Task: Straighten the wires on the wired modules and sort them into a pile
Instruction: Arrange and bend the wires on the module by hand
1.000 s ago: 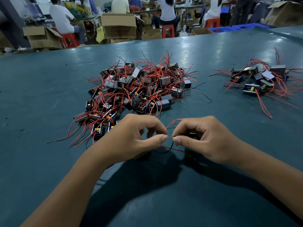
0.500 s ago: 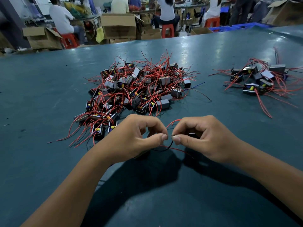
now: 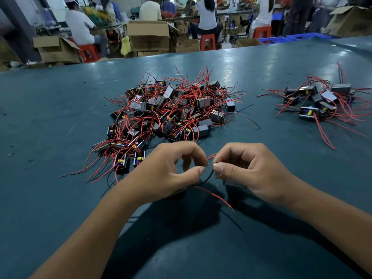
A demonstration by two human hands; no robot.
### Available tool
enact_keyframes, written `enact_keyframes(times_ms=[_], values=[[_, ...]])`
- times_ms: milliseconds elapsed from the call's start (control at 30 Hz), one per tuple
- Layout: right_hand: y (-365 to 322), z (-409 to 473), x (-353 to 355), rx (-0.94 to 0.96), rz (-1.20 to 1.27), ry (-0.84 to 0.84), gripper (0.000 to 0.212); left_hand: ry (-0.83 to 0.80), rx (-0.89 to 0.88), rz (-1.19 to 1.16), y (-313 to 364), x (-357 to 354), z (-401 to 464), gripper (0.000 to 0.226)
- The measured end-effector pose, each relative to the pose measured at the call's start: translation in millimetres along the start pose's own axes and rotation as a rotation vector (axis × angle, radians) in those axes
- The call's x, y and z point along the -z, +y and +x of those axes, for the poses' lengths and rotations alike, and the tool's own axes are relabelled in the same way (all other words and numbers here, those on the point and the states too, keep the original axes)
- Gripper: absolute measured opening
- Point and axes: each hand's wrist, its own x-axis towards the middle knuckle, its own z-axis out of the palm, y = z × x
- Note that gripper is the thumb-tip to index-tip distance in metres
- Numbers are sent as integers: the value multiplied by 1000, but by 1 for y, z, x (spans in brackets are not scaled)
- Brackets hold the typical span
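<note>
Hands meet just in front of the big tangled pile (image 3: pixel 171 111) of wired modules. Your left hand (image 3: pixel 167 174) pinches the bare wire tip between thumb and forefinger; your right hand (image 3: pixel 247 170) pinches the same black wire (image 3: pixel 207 179) beside it, with a module (image 3: pixel 234 183) partly hidden under the palm. A loose red wire (image 3: pixel 215 196) trails nearer you than the pile. Right of the pile, well apart, lies the smaller sorted pile (image 3: pixel 318 105) on the green table (image 3: pixel 50 117). Beyond the pile stand cardboard boxes (image 3: pixel 149 37).

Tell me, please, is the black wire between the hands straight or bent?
Bent. The black wire sags in a curve below the fingertips of the left hand and right hand, which pinch its end.
</note>
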Motion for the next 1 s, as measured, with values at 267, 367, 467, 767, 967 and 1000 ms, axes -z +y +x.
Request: enact_keyframes(times_ms=[267, 367, 467, 767, 967, 1000], values=[[-3, 1, 2, -20, 8, 29, 14, 129, -199, 144, 2, 0, 3, 11], [-4, 1, 1, -14, 29, 27, 13, 150, -181, 110, 2, 0, 3, 6], [-5, 0, 1, -9, 59, 26, 11, 189, -146, 62, 4, -1, 2, 4], [-8, -2, 0, 14, 33, 10, 8, 240, -96, 16, 2, -11, 3, 9], [-8, -1, -1, 7, 59, 14, 11, 321, -291, 209, 2, -8, 5, 11], [-8, -2, -1, 6, 61, 7, 10, 313, -306, 222, 2, -8, 5, 10]])
